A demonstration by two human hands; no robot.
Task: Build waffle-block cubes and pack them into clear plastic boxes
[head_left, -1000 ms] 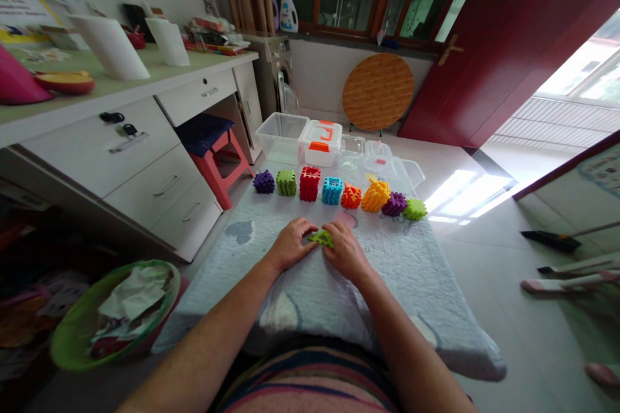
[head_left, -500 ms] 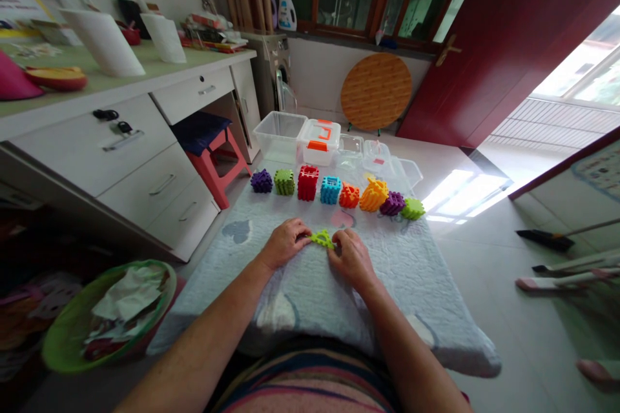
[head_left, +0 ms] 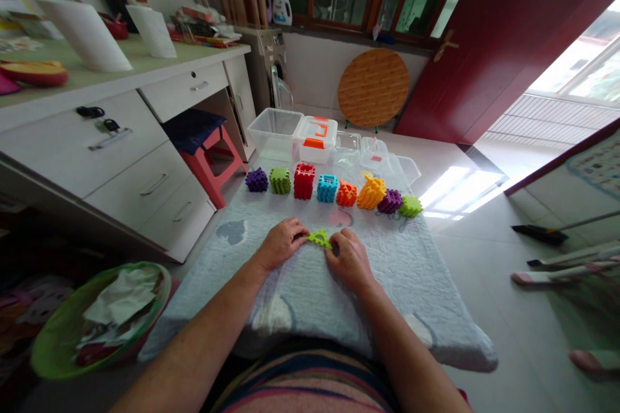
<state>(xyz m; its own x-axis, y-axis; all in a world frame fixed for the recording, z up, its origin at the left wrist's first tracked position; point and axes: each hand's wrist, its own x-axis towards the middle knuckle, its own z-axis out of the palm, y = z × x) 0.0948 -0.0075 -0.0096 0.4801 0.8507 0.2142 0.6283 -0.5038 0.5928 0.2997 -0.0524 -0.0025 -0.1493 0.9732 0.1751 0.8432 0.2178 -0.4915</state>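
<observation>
A lime-green interlocking toy piece [head_left: 319,238] with notched edges and an opening in it is held between my two hands, low over the cloth-covered table [head_left: 310,297]. My left hand [head_left: 283,243] pinches its left end. At its right end, the fingers of my right hand [head_left: 351,259] are closed on it; the fingertips partly hide that end. Beyond my hands runs a row of stacked pieces by colour: dark purple [head_left: 256,179], olive green [head_left: 279,181], red [head_left: 304,182], blue [head_left: 327,188], orange [head_left: 347,193], yellow [head_left: 371,193], purple [head_left: 390,201] and lime [head_left: 411,206].
Behind the row stand an uncovered clear plastic bin [head_left: 275,132], a lidded box with orange latches [head_left: 316,140] and smaller clear containers [head_left: 347,150]. To the left are a pink stool [head_left: 220,168], white drawers [head_left: 159,186] and a green basket [head_left: 53,348] on the floor.
The whole view has shifted slightly, so things sit a little further left. Both hands keep their hold on the green piece, with barely any change in pose.
</observation>
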